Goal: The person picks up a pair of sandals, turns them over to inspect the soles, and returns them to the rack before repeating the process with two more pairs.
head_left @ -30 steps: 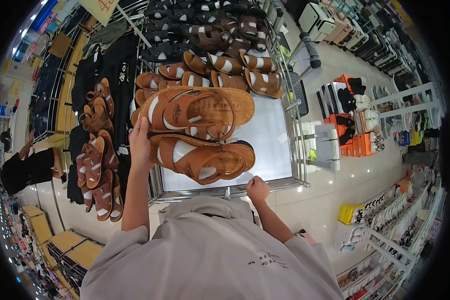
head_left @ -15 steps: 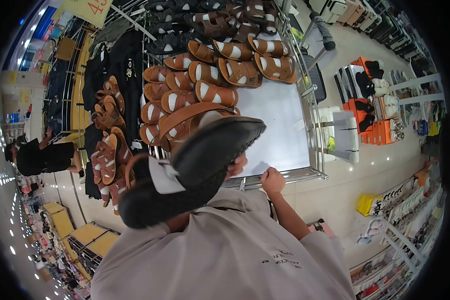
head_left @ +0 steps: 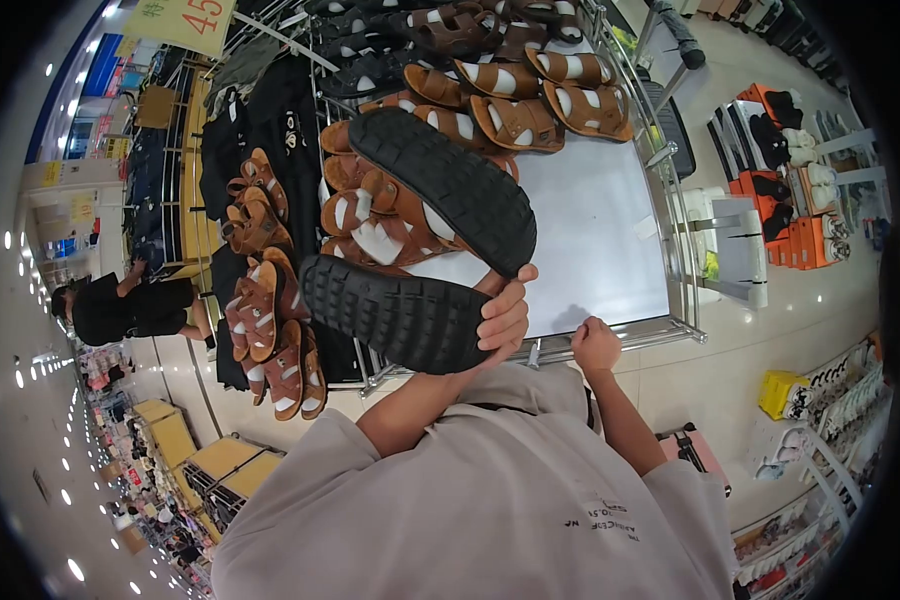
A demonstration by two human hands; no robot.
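Observation:
My left hand (head_left: pixel 505 318) is closed on a pair of sandals at one end. Their ridged black soles face the camera: one sandal (head_left: pixel 450 185) slants above, the other (head_left: pixel 395 312) lies lower and to the left. A white wrapping strip and brown straps show between them. My right hand (head_left: pixel 596 345) is a fist beside the front rail of the metal display rack (head_left: pixel 685 325), with nothing visible in it. Behind the held pair, rows of brown sandals (head_left: pixel 520 122) stuffed with white paper stand on the rack's white shelf (head_left: pixel 595 235).
More brown sandals (head_left: pixel 255 310) lie at the left on dark clothing. A price sign (head_left: pixel 192 22) hangs at the upper left. Another person (head_left: pixel 130 310) in black is at the far left. Orange shoeboxes (head_left: pixel 760 205) and a pink suitcase (head_left: pixel 705 460) are on the right.
The held sandals have turned so that both soles face the camera, and they have spread apart at the far end. The fingers of my left hand now show. My right hand remains a fist.

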